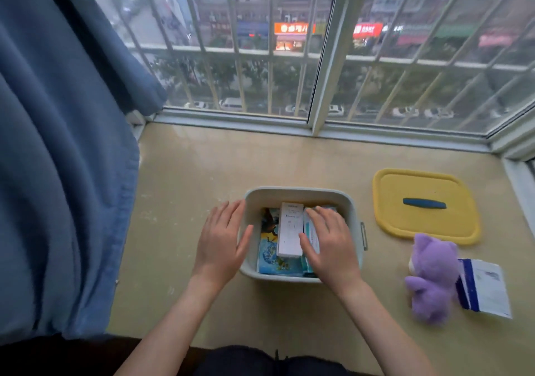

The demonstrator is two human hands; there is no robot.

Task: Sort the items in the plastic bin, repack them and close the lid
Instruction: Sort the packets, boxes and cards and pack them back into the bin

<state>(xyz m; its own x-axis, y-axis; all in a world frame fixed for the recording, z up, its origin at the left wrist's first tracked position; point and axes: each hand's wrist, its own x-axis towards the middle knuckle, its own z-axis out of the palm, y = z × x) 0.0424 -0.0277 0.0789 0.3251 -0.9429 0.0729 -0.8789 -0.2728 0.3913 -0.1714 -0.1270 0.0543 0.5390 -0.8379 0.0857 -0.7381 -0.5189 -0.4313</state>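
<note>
The plastic bin (301, 193) is seen on the beige sill (202, 173) just below the middle of the view, its top uncovered. Inside it, a white box (289, 231) lies lengthwise over a blue picture packet (270, 255), with a teal-and-white packet (311, 232) at its 3 o'clock side. The right hand (330, 242) is laid flat on that packet, fingers spread, the thumb touching the white box; nothing is pinched. The left hand (223, 242) is held open with fingers loosely spread at the bin's 9 o'clock wall, the thumb over the rim; whether the palm touches the wall cannot be told. The yellow lid (405, 225), with its dark blue handle (424, 203), lies apart at the bin's 3 o'clock. A purple plush toy (431, 277) lies at the bin's 4 o'clock, just below the lid, and a white-and-navy pouch (483, 287) touches it on the far side. A blue curtain (58, 144) hangs at 9 o'clock. A barred window (318, 57) runs across 12 o'clock.
</note>
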